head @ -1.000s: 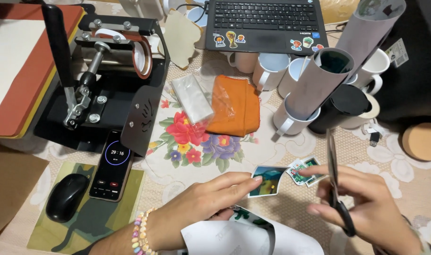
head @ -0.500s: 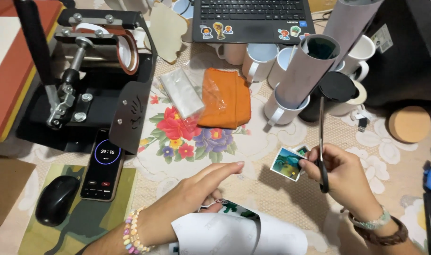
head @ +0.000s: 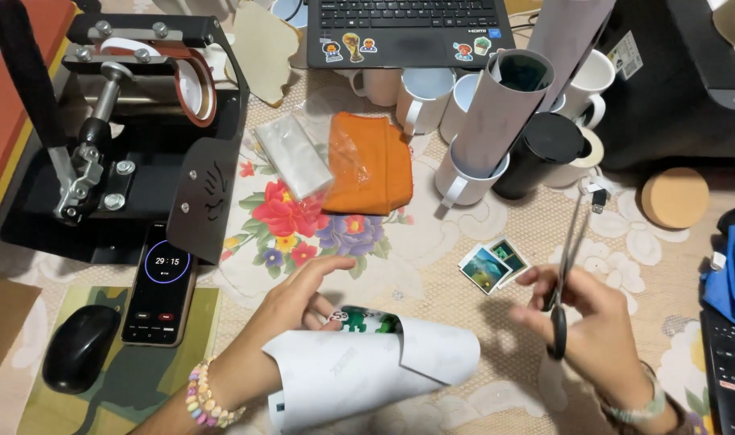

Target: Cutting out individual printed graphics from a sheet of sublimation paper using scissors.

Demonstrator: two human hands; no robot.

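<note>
we see a phone (head: 161,283) lying flat just below the black press, its dark screen showing a bluish ring and two red dots. a clear plastic packet (head: 293,155) lies tilted on the flowered cloth, touching an orange pouch (head: 373,163) to its right. small colourful stickers (head: 347,47) dot the laptop's front edge at the top. a white label (head: 622,55) sits on the black box at right.

Curled matt paper sheet (head: 359,374), seemingly glossy-printed.
</note>
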